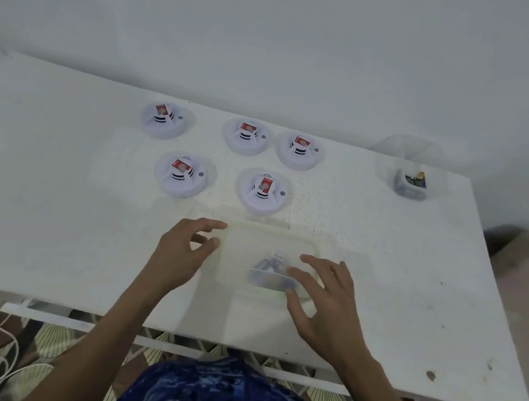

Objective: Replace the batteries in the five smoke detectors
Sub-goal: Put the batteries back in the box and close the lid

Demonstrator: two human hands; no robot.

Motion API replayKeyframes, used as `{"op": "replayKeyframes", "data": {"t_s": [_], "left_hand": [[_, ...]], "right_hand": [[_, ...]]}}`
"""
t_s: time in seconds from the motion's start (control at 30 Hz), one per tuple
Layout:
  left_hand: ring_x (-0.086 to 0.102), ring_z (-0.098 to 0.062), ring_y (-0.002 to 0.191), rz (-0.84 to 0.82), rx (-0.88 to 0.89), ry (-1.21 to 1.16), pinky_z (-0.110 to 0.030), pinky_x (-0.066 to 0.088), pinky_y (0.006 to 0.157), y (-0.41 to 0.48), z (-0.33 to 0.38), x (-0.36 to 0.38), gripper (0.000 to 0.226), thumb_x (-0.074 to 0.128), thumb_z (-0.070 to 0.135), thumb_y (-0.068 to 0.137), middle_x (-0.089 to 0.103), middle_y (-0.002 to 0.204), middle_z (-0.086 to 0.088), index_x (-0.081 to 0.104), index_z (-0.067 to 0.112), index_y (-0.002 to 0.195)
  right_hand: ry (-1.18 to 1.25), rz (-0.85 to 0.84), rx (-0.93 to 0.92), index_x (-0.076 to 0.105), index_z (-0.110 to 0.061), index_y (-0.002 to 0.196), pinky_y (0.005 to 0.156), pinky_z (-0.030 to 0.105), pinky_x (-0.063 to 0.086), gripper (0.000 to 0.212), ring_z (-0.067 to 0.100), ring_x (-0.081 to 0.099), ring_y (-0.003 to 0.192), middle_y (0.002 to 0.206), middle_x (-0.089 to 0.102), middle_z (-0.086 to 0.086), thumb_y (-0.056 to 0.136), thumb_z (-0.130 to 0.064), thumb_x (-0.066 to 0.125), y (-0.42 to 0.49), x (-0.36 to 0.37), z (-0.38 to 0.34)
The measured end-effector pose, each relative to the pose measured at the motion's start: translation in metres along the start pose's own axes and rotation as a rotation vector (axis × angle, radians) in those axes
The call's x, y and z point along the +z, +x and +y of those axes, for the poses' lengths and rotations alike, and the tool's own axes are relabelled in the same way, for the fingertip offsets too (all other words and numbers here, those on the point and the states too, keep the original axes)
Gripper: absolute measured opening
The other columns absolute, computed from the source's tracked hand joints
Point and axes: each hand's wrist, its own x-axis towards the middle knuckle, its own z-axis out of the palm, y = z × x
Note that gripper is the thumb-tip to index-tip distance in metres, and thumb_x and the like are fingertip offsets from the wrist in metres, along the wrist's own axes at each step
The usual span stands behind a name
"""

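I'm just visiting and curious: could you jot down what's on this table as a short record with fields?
surface: white table
smoke detectors: five, three in back row, two in front
near container: clear box, holding blurred items
far container: clear tub, far right corner
left hand: open, at box edge
right hand: open, over box

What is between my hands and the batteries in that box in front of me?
The clear container's translucent lid appears shut over the batteries. The left hand is at its left edge and the right hand rests on its right side; nothing else blocks them.
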Motion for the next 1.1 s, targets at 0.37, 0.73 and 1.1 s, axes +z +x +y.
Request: {"op": "replayKeyframes", "data": {"t_s": [0.37, 0.73, 1.1], "left_hand": [[0.063, -0.003, 0.083, 0.11, 0.053, 0.122, -0.024, 0.052, 0.077, -0.008, 0.011, 0.016, 0.037, 0.065, 0.03, 0.087, 0.066, 0.104, 0.009, 0.061, 0.025, 0.124], [0.064, -0.001, 0.085, 0.011, -0.032, -0.012, -0.015, 0.047, 0.067, 0.0, 0.011, 0.012, 0.034, 0.071, 0.029, 0.083, 0.067, 0.099, 0.008, 0.059, 0.026, 0.115], [0.061, -0.002, 0.09, -0.05, 0.002, 0.043, -0.031, 0.055, 0.079, -0.001, 0.014, 0.007, 0.047, 0.071, 0.035, 0.082, 0.063, 0.106, 0.009, 0.051, 0.025, 0.124]], "right_hand": [[0.297, -0.015, 0.221, 0.058, -0.035, 0.111, 0.105, 0.027, 0.036, 0.028, 0.013, 0.03, 0.139, 0.153, 0.022, -0.008, 0.084, -0.03, 0.06, 0.002, 0.008, -0.013], [0.333, -0.003, 0.316, 0.057, -0.019, 0.108, 0.085, -0.009, 0.02, 0.035, -0.019, 0.024, 0.123, 0.132, 0.028, -0.017, 0.077, -0.01, 0.07, 0.014, 0.001, -0.017], [0.443, -0.054, 0.394, 0.045, -0.023, 0.113, 0.078, -0.007, 0.028, 0.04, 0.003, 0.035, 0.123, 0.137, 0.029, -0.011, 0.08, -0.005, 0.06, 0.022, 0.005, -0.027]]}}
